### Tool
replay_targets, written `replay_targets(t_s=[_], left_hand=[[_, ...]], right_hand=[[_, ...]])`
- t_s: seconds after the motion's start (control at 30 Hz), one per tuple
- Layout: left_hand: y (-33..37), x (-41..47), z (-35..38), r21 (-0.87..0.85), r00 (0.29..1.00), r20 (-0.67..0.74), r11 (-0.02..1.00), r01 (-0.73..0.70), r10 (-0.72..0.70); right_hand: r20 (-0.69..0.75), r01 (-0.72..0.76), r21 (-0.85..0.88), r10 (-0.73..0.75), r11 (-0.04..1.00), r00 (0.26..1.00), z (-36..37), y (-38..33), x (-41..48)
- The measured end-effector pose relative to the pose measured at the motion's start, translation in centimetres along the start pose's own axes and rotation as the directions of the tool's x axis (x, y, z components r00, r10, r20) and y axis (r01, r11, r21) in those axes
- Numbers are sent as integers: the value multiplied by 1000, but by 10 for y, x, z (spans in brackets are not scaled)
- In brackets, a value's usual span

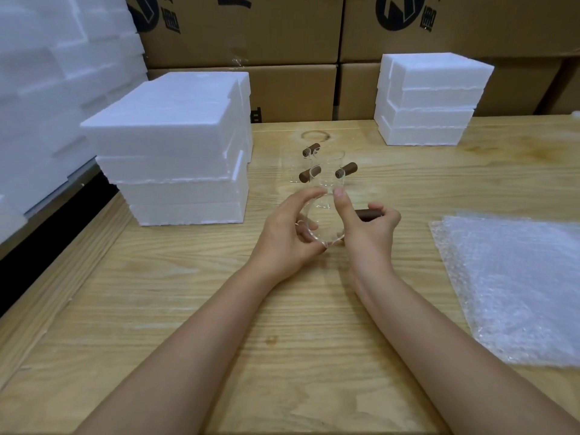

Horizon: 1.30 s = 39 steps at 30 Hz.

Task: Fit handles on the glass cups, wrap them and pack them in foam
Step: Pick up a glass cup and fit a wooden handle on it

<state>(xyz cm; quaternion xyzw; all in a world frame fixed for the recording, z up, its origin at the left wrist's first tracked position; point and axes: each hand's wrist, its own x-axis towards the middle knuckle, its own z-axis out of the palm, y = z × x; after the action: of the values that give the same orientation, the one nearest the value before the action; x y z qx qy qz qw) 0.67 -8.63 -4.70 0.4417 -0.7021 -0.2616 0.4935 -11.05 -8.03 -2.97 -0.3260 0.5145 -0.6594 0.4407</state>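
A clear glass cup (323, 222) is held between both hands above the wooden table (188, 309). My left hand (288, 233) grips its left side and rim. My right hand (367, 227) holds a dark brown wooden handle (370, 214) against the cup's right side, thumb raised beside the glass. Behind them stand three glass cups with brown handles fitted: one at the back (311, 149), one in the middle (309, 174) and one on the right (346, 169). Their glass bodies are hard to make out.
Stacked white foam blocks (175, 146) stand at the left and a smaller foam stack (430, 98) at the back right. Bubble wrap sheets (518, 284) lie at the right. Cardboard boxes (282, 36) line the back. More foam (47, 73) is piled far left.
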Motion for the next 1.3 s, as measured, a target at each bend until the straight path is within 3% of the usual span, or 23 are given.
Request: replay_targets(t_s=[0.2,0.47,0.7,0.87,1.1,1.3], left_hand=[[3,-1,1,64,998,-20,996,-64,66],[-2,1,-5,-54,994,-50,994,90,-93],[-6,4,-11,-274,989,-13,952,139,-148],[-7,5,-13,-315,986,-8,937,154,-164],[-3,5,-12,-259,990,9,956,139,-142],[1,3,-8,-116,993,12,987,115,-115]], right_hand=[[119,47,-198,-23,979,993,2,3,-1],[306,252,-418,-126,873,944,-1,10,1],[433,362,-323,-203,875,878,-8,2,5],[523,326,-186,-187,927,832,-14,-1,14],[460,284,-137,-193,949,866,-18,-2,21],[311,247,-190,-180,950,933,-15,1,20]])
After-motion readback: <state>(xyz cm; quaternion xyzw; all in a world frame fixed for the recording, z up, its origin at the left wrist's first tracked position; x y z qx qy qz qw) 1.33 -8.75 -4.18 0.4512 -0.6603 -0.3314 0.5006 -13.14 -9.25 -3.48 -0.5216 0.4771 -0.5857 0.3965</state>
